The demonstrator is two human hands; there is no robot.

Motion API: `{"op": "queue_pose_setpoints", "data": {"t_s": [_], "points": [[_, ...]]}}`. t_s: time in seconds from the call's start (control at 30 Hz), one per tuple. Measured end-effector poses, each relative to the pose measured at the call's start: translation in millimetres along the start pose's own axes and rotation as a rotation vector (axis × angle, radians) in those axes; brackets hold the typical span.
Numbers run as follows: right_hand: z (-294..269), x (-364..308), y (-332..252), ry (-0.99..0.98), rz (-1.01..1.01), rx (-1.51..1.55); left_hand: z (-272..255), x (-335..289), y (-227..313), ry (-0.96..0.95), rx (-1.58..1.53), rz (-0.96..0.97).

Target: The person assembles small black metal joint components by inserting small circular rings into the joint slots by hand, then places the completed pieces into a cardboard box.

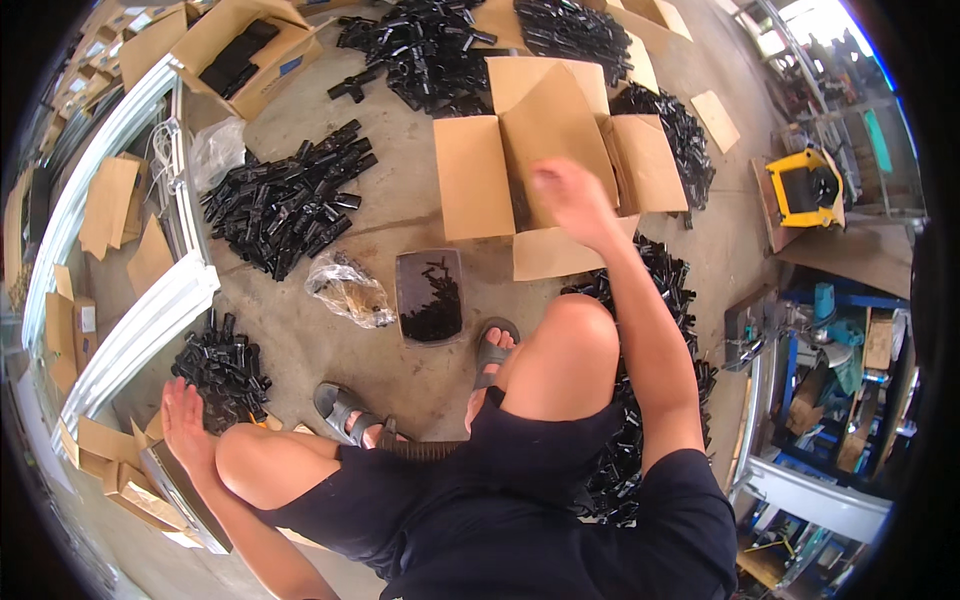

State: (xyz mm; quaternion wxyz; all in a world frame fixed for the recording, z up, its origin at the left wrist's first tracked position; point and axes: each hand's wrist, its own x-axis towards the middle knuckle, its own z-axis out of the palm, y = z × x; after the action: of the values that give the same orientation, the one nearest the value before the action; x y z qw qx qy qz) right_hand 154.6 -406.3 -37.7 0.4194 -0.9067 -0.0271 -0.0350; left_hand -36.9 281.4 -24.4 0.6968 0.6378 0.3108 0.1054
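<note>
My right hand [575, 200] is over the open cardboard box [475, 185] in front of me. Motion blurs its fingers, so I cannot make out whether it holds anything. The box's flaps are folded outward, and its inside is mostly hidden. Out to the left, beside my knee, my left hand [187, 425] is open with its fingers stretched out and nothing in it. Close to it lies a small heap of black plastic parts [222, 360]. Between my feet and the box stands a dark plastic bin [403, 290] with small black pieces inside.
More black parts [290, 200] lie heaped at left, with others [420, 45] at the back and along my right side. A crumpled clear bag [350, 290] sits beside the bin. White metal frames [140, 330] stand left; a yellow-framed object [805, 188] and a tool-filled rack [830, 490] are right.
</note>
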Motion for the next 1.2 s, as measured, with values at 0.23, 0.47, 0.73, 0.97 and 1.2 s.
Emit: {"op": "queue_pose_setpoints", "data": {"t_s": [0.23,0.47,0.73,0.97,1.2], "points": [[68.2,12.5,151.0,-0.269,-0.222,-0.869,150.0,-35.3,80.8,-0.327,0.197,0.201],[67.6,32.9,128.6,-0.423,-0.041,-0.832,232.2,-74.9,2.8,-0.493,0.187,-0.053],[13.6,17.3,181.9,0.339,0.183,-0.823,254.1,-81.6,-21.5,-0.704,0.456,-0.139],[-95.1,-9.3,208.2,0.280,0.791,-0.601,251.3,-83.1,-30.8,-0.758,0.547,-0.179],[-147.8,-11.4,132.2,0.597,0.321,-0.199,266.8,-89.0,-39.3,-0.856,0.756,0.022]]}}
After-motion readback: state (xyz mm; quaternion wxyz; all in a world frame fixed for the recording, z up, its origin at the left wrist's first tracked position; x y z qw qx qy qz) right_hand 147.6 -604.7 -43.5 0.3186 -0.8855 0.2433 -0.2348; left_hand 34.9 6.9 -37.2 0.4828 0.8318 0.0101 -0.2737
